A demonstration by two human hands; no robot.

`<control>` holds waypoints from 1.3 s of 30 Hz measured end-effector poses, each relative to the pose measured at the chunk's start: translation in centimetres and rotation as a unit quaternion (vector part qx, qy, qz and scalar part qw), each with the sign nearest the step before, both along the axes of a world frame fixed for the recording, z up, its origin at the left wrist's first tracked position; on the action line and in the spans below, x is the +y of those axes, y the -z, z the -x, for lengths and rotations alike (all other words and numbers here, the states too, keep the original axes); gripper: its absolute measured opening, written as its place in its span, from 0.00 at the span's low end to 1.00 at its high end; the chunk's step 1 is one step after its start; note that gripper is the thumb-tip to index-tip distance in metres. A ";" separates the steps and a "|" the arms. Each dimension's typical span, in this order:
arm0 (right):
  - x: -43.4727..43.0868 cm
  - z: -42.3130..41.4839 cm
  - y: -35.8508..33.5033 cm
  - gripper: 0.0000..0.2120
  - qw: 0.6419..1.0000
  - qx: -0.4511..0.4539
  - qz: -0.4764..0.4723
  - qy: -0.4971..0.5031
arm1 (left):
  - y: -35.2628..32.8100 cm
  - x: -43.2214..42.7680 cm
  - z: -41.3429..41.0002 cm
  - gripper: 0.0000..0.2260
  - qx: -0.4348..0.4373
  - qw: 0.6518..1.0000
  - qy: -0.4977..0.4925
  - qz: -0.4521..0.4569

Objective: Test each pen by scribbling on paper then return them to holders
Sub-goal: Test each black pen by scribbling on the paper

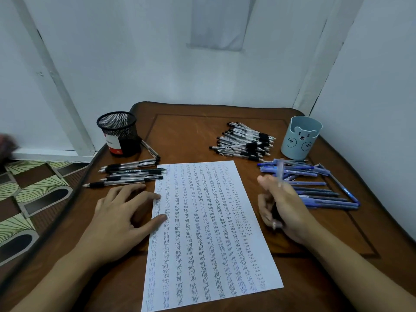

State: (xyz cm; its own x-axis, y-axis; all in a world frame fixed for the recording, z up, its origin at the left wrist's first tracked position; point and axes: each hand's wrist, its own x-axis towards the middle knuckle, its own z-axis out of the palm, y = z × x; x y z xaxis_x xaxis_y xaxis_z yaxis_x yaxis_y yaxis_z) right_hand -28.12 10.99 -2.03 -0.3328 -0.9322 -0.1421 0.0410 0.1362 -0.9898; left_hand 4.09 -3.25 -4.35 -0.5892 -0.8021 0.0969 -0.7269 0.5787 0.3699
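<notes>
Pinning the paper (209,233) by its left edge was the left hand (121,212), flat on the table (202,131). Its fingers were spread and straight, forefinger and thumb tips just over the sheet's margin. The sheet lay in the middle of the table, running to the near edge, packed with columns of the word "test".

Over on the right, the right hand (281,208) was curled round a pen (280,172), just off the paper's right edge. The barrel stuck up past the knuckles and was blurred, so its colour was hard to call, perhaps clear or pale blue. Its tip pointed down below the curled fingers; whether it touched the table, I could not tell.

Behind that hand, along the right edge, lay a loose heap of blue pens (315,185). At the far right corner stood the bear holder (300,137), pale blue and upright. Left of it, toward the far edge, sat a pile of black pens (244,140). At the far left corner stood the mesh holder (119,134), black and upright. A row of loose pens (130,174) lay between it and the left hand, near the paper's top left corner.
</notes>
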 end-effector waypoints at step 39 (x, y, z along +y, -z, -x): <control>-15.7 -3.9 0.1 0.07 0.830 0.548 0.086 -0.051 | 0.4 -0.4 -0.4 0.28 0.052 0.999 -0.009 0.005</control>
State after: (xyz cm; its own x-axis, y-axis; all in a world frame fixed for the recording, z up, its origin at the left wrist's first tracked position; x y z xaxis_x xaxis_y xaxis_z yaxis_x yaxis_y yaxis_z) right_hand -24.25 -4.66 -2.13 -0.0926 -0.9385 0.3327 -0.9010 -0.0633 -0.4292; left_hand 4.51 -3.69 -4.78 -0.5618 -0.8109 0.1638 -0.6952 0.5700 0.4380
